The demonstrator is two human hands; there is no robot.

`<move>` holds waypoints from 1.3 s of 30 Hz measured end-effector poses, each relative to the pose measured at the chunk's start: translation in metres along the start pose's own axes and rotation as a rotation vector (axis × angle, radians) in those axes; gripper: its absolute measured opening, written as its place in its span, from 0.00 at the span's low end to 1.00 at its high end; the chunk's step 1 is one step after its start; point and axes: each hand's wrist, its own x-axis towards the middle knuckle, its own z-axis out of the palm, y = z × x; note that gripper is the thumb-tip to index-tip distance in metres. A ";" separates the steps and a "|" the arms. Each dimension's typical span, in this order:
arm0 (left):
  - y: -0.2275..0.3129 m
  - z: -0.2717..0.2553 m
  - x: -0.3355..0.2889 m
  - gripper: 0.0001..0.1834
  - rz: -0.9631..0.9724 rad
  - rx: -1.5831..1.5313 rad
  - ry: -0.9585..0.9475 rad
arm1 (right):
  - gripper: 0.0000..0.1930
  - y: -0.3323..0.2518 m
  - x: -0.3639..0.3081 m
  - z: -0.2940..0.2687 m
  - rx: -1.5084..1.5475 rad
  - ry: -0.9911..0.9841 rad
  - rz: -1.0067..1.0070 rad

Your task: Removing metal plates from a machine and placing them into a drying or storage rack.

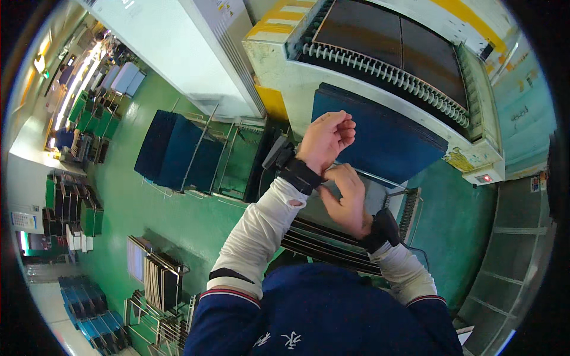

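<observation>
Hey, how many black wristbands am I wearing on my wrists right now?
2. One black wristband is around your left wrist, and another black wristband is around your right wrist. Both are in view, neither fully hidden.

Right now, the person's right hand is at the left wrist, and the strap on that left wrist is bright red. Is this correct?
Not the colour: the head view shows that the strap is black. The right hand is indeed at the left wrist.

Right hand [349, 199] at the black strap [301, 176] of the curled left hand [325, 141], blue panels [383, 139] beyond
</observation>
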 end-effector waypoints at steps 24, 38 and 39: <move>-0.007 -0.027 -0.084 0.06 0.965 1.653 -0.060 | 0.07 0.036 -0.076 0.024 0.017 -0.277 0.259; -0.029 -0.168 -0.163 0.12 0.079 2.035 -0.287 | 0.15 0.046 -0.168 -0.026 -0.176 -0.657 0.389; -0.027 -0.172 -0.169 0.12 0.052 2.073 -0.237 | 0.16 0.042 -0.169 -0.025 -0.170 -0.652 0.360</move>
